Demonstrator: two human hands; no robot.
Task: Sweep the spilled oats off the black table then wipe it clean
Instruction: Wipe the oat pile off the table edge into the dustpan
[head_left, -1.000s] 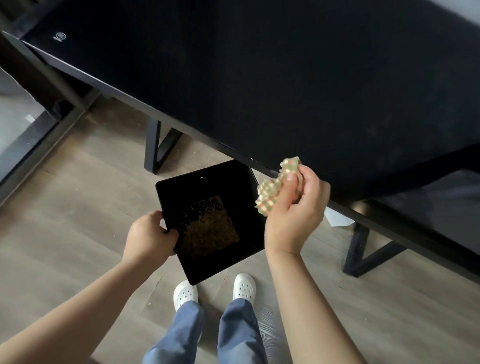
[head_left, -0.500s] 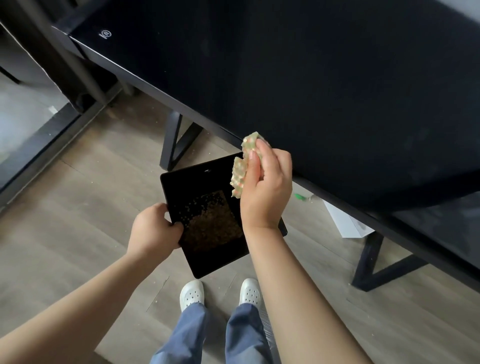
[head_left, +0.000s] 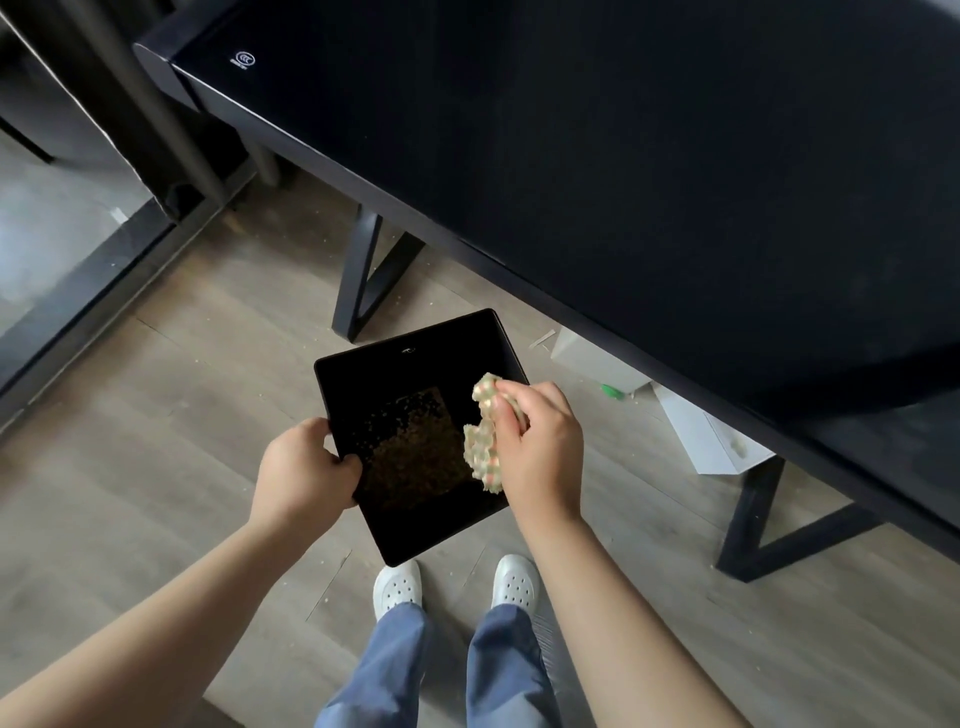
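A black square tray (head_left: 395, 525) hangs over the floor in front of me, below the table's near edge. A patch of brown oats (head_left: 421, 447) lies in its middle. My left hand (head_left: 304, 470) grips the tray's left rim. My right hand (head_left: 537, 449) holds a crumpled checked cloth (head_left: 483, 441) over the tray's right side. The black table (head_left: 623, 156) fills the upper right; its top looks dark and I cannot make out oats on it.
Scattered oat crumbs dot the grey wood floor (head_left: 156, 415). Black table legs (head_left: 363, 275) stand left of the tray and at the right. White boxes (head_left: 711, 436) lie under the table. My white shoes (head_left: 397, 587) are just below the tray.
My right hand with the cloth came down from the table's edge to the tray's right side. The tray has moved away from under the table edge; the view shifted left.
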